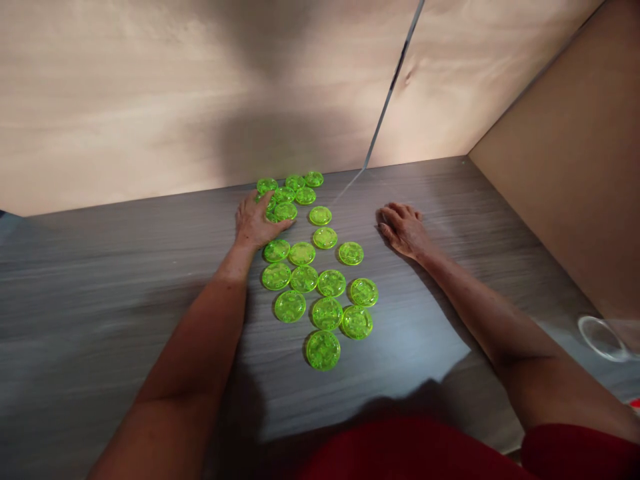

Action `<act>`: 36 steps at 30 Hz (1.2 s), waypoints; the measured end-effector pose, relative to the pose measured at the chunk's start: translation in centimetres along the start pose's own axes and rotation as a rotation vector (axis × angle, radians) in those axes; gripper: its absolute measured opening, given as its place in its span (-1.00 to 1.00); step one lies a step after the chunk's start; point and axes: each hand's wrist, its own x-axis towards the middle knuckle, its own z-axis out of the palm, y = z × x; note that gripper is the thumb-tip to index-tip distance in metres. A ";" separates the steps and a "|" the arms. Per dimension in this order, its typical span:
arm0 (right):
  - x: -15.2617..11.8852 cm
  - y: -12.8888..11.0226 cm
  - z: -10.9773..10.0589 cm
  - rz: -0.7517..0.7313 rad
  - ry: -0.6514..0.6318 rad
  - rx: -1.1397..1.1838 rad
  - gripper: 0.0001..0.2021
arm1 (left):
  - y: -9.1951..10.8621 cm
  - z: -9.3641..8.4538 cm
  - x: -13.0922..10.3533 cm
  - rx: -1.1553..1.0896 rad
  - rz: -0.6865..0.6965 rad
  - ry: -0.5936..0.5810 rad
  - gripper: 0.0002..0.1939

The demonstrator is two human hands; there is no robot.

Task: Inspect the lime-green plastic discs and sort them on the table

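Many translucent bright-green plastic coins lie flat on the grey wood-grain table, such as one coin [323, 351] closest to me. My left hand [257, 219] rests at the far left of the spread, with thumb and fingers apart around a coin [285, 211] and its close neighbours. Its fingers partly hide some coins there. To the right of the coins, my right hand [401, 228] lies on the table with its fingers loosely curled in. No coin shows in it. Nearest to it is a coin [351, 253] lying apart from the others.
A pale wooden panel [125, 107] stands behind the table [150, 267], with a dark seam [395, 73] running down it. On the right rises a brown side panel [565, 173]. A clear round-rimmed container [603, 339] lies at the right edge, beyond my right forearm.
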 end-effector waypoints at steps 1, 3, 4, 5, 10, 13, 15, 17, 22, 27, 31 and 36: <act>0.0 0.1 0.1 0.005 0.011 -0.001 -0.43 | 0.1 -0.1 0.0 -0.007 -0.001 -0.005 -0.04; 0.0 0.2 0.2 -0.005 0.022 0.012 -0.43 | 0.3 -0.3 0.0 -0.021 -0.005 -0.011 -0.08; 0.0 0.2 0.3 -0.012 0.026 0.023 -0.43 | 0.4 -0.4 0.0 -0.025 -0.007 -0.014 -0.10; 0.0 0.2 0.3 -0.015 0.031 0.033 -0.43 | 0.5 -0.5 -0.1 -0.024 -0.012 -0.016 -0.12; 0.0 0.3 0.4 -0.025 0.017 0.055 -0.43 | 1.1 -0.6 -0.3 0.008 -0.033 -0.001 -0.07; 0.1 0.4 0.4 -0.029 0.021 0.045 -0.45 | 1.3 -0.5 -0.4 0.020 -0.035 0.010 -0.08; 0.1 0.4 0.4 -0.032 0.028 0.037 -0.46 | 1.2 -0.5 -0.4 0.019 -0.033 0.018 -0.11; 0.1 0.3 0.4 -0.038 0.024 0.029 -0.45 | 1.2 -0.5 -0.4 0.013 -0.026 0.028 -0.14; 0.1 0.1 0.2 -0.035 0.010 0.018 -0.43 | 0.7 -0.3 -0.2 0.021 -0.015 0.012 -0.13; 0.1 0.0 0.1 -0.034 0.009 0.029 -0.44 | -0.1 0.0 0.1 0.017 0.022 0.006 -0.06; 0.2 0.1 0.1 -0.023 -0.005 0.029 -0.45 | -0.7 0.2 0.3 -0.038 0.039 0.003 -0.06; 0.2 0.0 0.1 -0.025 -0.012 0.010 -0.47 | -0.7 0.3 0.5 -0.042 0.053 0.020 -0.01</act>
